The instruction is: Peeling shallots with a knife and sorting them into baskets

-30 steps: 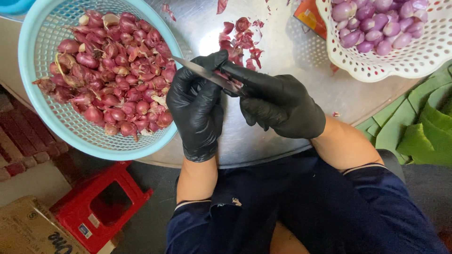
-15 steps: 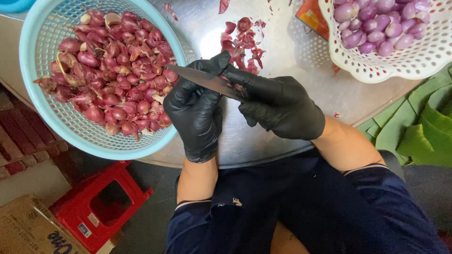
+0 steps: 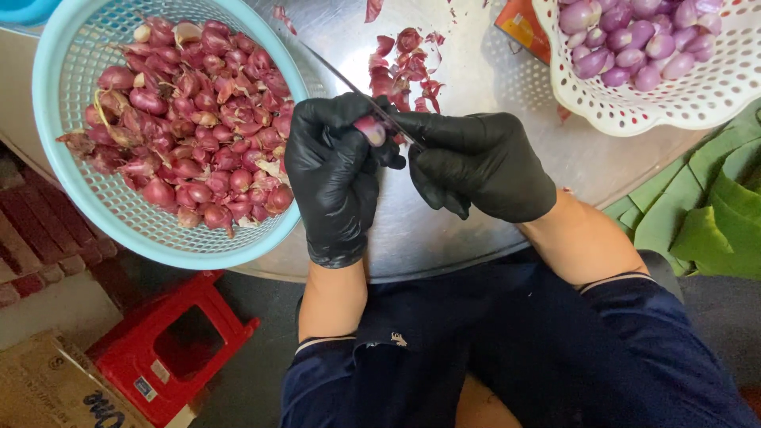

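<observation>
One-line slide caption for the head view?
Gloved left hand holds a shallot while the right hand works a knife over a metal table.

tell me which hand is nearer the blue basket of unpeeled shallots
Left. The left hand sits right beside the blue basket rim, pinching a shallot. The right hand, holding the knife, is farther over.

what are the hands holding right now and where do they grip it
The left hand pinches a shallot between its fingertips. The right hand grips a knife by its handle, hidden in the fist.
</observation>
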